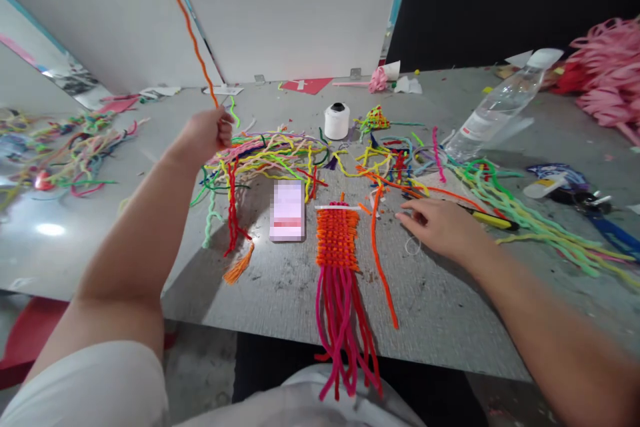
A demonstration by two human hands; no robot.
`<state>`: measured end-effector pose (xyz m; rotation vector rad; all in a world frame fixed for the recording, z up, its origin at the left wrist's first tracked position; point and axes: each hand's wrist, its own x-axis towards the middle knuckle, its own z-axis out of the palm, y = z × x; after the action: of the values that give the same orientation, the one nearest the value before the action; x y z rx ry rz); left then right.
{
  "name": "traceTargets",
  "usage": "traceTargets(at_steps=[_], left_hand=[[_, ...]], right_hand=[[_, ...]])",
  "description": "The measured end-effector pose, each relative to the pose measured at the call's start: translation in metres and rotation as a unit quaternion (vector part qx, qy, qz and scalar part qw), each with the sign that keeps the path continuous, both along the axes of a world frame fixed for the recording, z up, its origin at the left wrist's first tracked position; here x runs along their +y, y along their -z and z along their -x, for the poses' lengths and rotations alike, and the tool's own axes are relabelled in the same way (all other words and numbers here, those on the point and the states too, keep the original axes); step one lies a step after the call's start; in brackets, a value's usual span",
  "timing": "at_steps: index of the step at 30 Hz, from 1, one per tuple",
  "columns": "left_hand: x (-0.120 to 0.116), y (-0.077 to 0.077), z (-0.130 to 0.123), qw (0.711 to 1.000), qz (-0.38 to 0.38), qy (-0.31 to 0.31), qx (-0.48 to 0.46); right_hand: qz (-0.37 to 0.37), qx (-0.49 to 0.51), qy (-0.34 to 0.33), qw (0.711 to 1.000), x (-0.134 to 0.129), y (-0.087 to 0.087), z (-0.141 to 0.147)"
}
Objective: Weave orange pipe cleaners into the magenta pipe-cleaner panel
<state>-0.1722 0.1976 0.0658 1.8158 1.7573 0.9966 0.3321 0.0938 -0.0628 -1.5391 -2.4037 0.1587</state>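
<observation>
My left hand (213, 128) is raised over the table's left part, its fingers closed round an orange pipe cleaner (193, 33) that sticks up, slightly wavy. My right hand (437, 223) rests low over the table at the right, fingers apart and holding nothing. Between the hands lies an orange and pink woven piece (337, 240) with a white strip across its top. Its loose pink and red ends (340, 327) reach past the table's front edge. Another orange pipe cleaner (377, 253) lies between the weaving and my right hand. A yellow-and-black cutter (493, 219) lies partly behind that hand.
A blurred phone screen (287, 211) and an orange tassel (240, 265) lie left of the weaving. Tangled coloured strands (275, 150) spread behind. A white thread spool (337, 123) stands further back. At the right are a tilted clear bottle (500, 107) and pink ribbon loops (610, 73).
</observation>
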Motion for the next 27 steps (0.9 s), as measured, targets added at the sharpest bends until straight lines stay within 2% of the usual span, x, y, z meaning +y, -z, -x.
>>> traceTargets(at_steps=[3,5,7,8,10,13,16,20,23,27], left_hand=[[-0.047,0.024,-0.028,0.994,0.057,0.028,-0.092],[-0.077,0.039,-0.057,0.983,0.090,0.050,-0.153],[-0.105,0.051,-0.091,0.934,0.161,0.072,-0.312],[-0.117,0.056,-0.109,0.913,0.165,0.067,-0.367],[-0.137,0.066,-0.143,0.889,0.156,0.065,-0.426],[-0.157,0.081,-0.180,0.876,0.133,0.084,-0.456],[-0.167,0.097,-0.196,0.882,0.129,0.094,-0.443],[-0.171,0.115,-0.199,0.895,0.114,0.085,-0.422],[-0.174,0.119,-0.201,0.901,0.101,0.075,-0.416],[-0.180,0.114,-0.203,0.904,0.100,0.067,-0.411]], right_hand=[[-0.005,0.024,-0.016,1.000,0.000,-0.004,0.003],[-0.007,0.045,-0.032,0.998,-0.003,-0.010,0.009],[0.002,0.079,-0.056,0.995,-0.010,-0.021,0.020],[0.015,0.117,-0.072,0.990,-0.015,-0.027,0.029],[0.059,0.200,-0.100,0.973,-0.030,-0.039,0.049],[0.116,0.259,-0.113,0.952,-0.051,-0.053,0.081],[0.139,0.268,-0.075,0.950,-0.060,-0.053,0.103],[0.043,0.257,0.006,0.966,-0.054,-0.039,0.111],[0.014,0.265,0.005,0.964,-0.047,-0.028,0.112],[0.069,0.307,0.014,0.949,-0.043,-0.021,0.113]])
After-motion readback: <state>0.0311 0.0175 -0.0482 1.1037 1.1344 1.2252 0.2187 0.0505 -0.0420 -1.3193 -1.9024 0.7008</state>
